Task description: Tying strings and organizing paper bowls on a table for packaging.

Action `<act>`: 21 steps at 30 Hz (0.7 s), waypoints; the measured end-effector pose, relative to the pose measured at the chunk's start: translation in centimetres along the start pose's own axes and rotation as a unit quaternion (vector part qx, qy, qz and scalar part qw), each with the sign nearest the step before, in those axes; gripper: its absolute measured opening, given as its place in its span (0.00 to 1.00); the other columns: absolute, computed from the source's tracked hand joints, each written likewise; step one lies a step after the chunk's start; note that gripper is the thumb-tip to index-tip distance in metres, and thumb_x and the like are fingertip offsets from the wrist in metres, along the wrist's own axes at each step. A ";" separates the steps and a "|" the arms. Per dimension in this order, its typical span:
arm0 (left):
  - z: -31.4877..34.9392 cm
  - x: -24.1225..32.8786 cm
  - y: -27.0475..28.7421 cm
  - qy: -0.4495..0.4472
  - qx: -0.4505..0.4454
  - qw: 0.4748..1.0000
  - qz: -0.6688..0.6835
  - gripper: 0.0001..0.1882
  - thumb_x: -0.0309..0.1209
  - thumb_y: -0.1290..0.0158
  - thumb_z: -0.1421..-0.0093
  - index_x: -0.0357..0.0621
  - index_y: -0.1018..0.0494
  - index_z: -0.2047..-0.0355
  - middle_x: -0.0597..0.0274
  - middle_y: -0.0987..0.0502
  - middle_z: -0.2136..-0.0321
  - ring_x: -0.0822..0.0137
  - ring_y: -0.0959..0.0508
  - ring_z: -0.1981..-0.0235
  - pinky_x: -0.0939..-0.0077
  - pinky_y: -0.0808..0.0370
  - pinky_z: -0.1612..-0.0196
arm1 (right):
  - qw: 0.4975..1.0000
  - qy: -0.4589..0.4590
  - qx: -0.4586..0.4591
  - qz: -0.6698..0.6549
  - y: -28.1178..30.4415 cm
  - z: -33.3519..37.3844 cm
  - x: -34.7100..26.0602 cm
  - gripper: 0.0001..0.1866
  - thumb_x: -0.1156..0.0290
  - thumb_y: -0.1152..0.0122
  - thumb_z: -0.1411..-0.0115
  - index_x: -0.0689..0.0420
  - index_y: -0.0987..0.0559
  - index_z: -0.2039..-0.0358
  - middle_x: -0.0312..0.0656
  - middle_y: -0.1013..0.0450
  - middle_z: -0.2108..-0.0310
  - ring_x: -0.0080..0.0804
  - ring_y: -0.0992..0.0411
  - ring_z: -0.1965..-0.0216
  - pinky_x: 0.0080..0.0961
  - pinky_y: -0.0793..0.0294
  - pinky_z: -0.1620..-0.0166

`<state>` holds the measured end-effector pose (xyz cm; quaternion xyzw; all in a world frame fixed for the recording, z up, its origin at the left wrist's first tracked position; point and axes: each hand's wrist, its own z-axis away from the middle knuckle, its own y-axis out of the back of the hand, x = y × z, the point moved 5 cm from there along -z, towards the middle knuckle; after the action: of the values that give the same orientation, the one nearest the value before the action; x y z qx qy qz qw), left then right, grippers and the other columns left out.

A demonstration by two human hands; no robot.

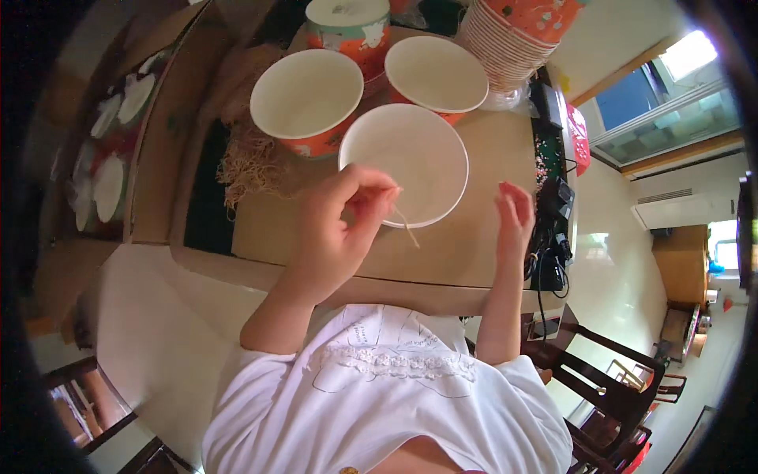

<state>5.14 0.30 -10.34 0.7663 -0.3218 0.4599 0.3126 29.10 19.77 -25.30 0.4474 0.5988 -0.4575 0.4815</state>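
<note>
My left hand (335,229) is closed, pinching a short piece of thin tan string (407,227) between thumb and fingers. The string's loose end hangs over the near rim of a paper bucket (422,158), white inside. To the right, my right hand (515,220) is raised above the table with its fingers loosely apart, and nothing shows in them. Two more paper buckets, a left one (306,95) and a right one (437,73), stand just behind with their mouths up and orange printed sides.
Tangled tan string (253,167) lies left of the buckets. Behind are another printed bucket (349,39) and a tall stack of nested buckets (505,47). Black cables and adapters (557,213) line the table's right edge. An open cardboard box (162,150) stands at left, a dark chair (604,371) at right.
</note>
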 end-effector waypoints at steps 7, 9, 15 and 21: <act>0.4 0.2 -0.6 -0.028 0.010 0.996 0.081 0.05 0.20 0.47 0.44 0.40 0.26 0.66 0.60 0.20 0.67 0.69 0.21 0.63 0.76 0.26 0.59 | 0.987 -0.065 -0.098 0.109 -4.4 6.8 2.7 0.10 0.80 0.48 0.41 0.60 0.25 0.59 0.35 0.28 0.65 0.21 0.31 0.62 0.18 0.31 0.57; 0.5 0.6 -0.9 -0.037 0.004 0.996 0.085 0.05 0.20 0.47 0.44 0.40 0.26 0.66 0.61 0.20 0.66 0.69 0.21 0.61 0.76 0.25 0.59 | 0.997 0.009 0.062 0.043 -2.5 5.1 0.7 0.13 0.81 0.50 0.42 0.60 0.28 0.56 0.35 0.29 0.61 0.22 0.32 0.61 0.17 0.31 0.57; -0.2 1.5 -1.9 -0.099 -0.030 0.994 0.034 0.09 0.20 0.45 0.45 0.43 0.25 0.64 0.61 0.22 0.66 0.66 0.22 0.63 0.74 0.25 0.62 | 0.981 0.093 -0.135 0.109 -8.7 7.1 -11.4 0.10 0.83 0.43 0.46 0.62 0.25 0.61 0.37 0.29 0.68 0.23 0.30 0.67 0.17 0.31 0.63; -0.1 3.7 -2.8 -0.139 -0.066 0.988 0.010 0.11 0.19 0.45 0.46 0.45 0.26 0.63 0.60 0.25 0.68 0.62 0.24 0.65 0.70 0.26 0.64 | 0.946 0.181 -0.249 0.102 -14.2 7.9 -14.1 0.10 0.84 0.40 0.51 0.61 0.23 0.66 0.38 0.28 0.72 0.23 0.32 0.74 0.18 0.31 0.69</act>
<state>8.62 1.30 -7.42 0.7972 -0.3994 0.3295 0.3106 18.50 8.09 -10.63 0.4471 0.7220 -0.1532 0.5053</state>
